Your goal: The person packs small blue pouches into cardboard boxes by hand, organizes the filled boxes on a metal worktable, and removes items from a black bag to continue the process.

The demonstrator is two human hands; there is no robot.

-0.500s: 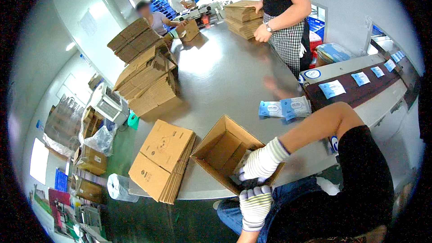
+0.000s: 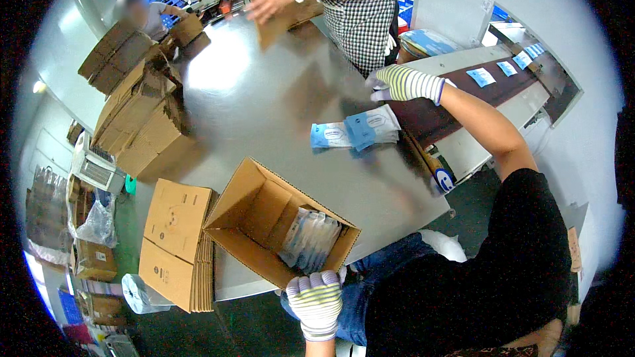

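An open cardboard box (image 2: pixel 228 221) stands tilted toward me at the table's near edge, with several packets (image 2: pixel 309 241) packed upright along one side inside. My left hand (image 2: pixel 316 305), in a striped knit glove, is closed over the box's near rim. My right hand (image 2: pixel 407 84), gloved the same way, reaches over the near end of the conveyor belt (image 2: pixel 450 109). Its fingers are apart, and no packet shows between them. Just below that hand, blue-and-white packets (image 2: pixel 372 127) lie overlapping on the table.
Flattened cartons (image 2: pixel 175 225) are stacked left of the box. Taller carton piles (image 2: pixel 142 119) stand farther left. Single packets (image 2: pixel 481 77) lie spaced along the belt. Across the metal table (image 2: pixel 264 119), a person in a checked apron (image 2: pixel 360 30) handles cardboard; others work farther back.
My right hand has come out of the box and moved up and right to the belt. The left hand stays on the rim. The view has shifted, and the person opposite has lifted cardboard.
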